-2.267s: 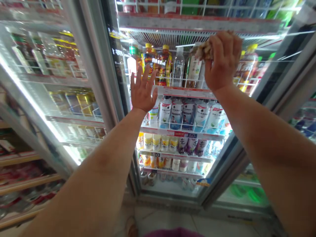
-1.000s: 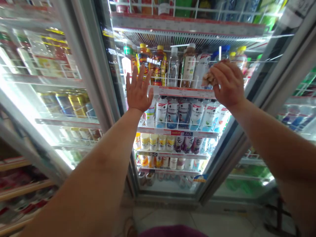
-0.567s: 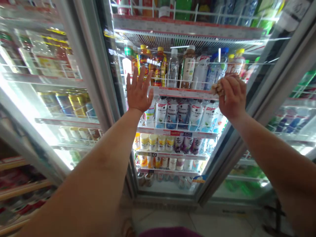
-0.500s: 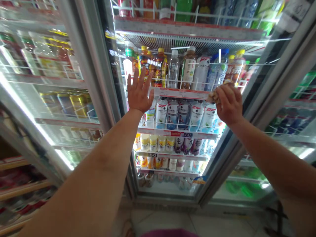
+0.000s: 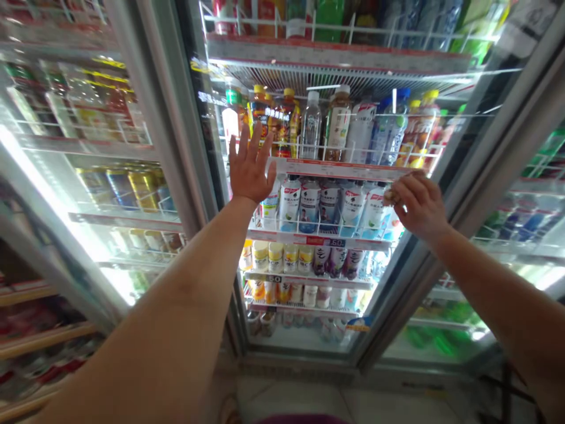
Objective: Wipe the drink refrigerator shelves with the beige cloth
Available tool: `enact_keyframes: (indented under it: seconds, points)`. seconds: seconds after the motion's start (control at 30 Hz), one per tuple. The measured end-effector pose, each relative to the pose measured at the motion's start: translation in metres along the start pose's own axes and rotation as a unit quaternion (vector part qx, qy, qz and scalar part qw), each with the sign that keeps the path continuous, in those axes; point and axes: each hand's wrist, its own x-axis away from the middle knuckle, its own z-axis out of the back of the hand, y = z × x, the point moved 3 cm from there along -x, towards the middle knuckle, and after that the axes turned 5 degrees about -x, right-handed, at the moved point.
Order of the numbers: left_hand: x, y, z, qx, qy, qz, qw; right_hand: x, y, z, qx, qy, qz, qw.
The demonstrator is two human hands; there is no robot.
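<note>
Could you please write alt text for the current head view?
A person's right hand grips a crumpled cloth and the left hand is spread open, both in front of a glass fridge door. Bottles stand on lit shelves behind it.

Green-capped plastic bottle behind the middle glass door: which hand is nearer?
Left. The open left hand appears in front of the lower part of the bottle; the right hand, clutching a crumpled brownish wad, is lower and much farther right.

The hands (image 5: 251,171) are before a door (image 5: 304,357), bottles (image 5: 339,126) on shelves (image 5: 335,168) behind.
</note>
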Motion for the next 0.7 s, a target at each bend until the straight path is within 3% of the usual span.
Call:
enact_keyframes:
  seconds: [0.07, 0.2, 0.3, 0.4, 0.47, 0.6, 0.7]
  points:
    - [0.0, 0.001, 0.001, -0.007, 0.006, -0.003, 1.0, 0.004, 0.006, 0.002, -0.007, -0.013, -0.012, 1.0]
    - [0.0, 0.001, 0.001, -0.008, 0.001, 0.005, 1.0, 0.005, 0.013, 0.009, -0.002, 0.05, -0.118, 0.992]
    - [0.0, 0.001, 0.001, 0.0, -0.002, 0.008, 1.0, 0.013, 0.0, 0.006, -0.001, 0.06, -0.08, 0.995]
    - [0.0, 0.0, 0.001, -0.007, 0.003, 0.001, 1.0, 0.021, -0.006, 0.005, -0.018, 0.009, -0.012, 1.0]
    - [0.001, -0.001, 0.0, -0.015, 0.004, 0.0, 1.0, 0.022, 0.001, 0.009, -0.019, -0.007, -0.036, 0.999]
    - [0.001, -0.002, 0.0, -0.026, 0.004, 0.001, 1.0, 0.02, 0.015, 0.02, -0.016, 0.026, -0.144, 0.989]
    - [0.001, 0.0, 0.001, -0.028, 0.012, -0.005, 1.0, 0.024, 0.006, 0.017, -0.016, 0.004, -0.112, 0.994]
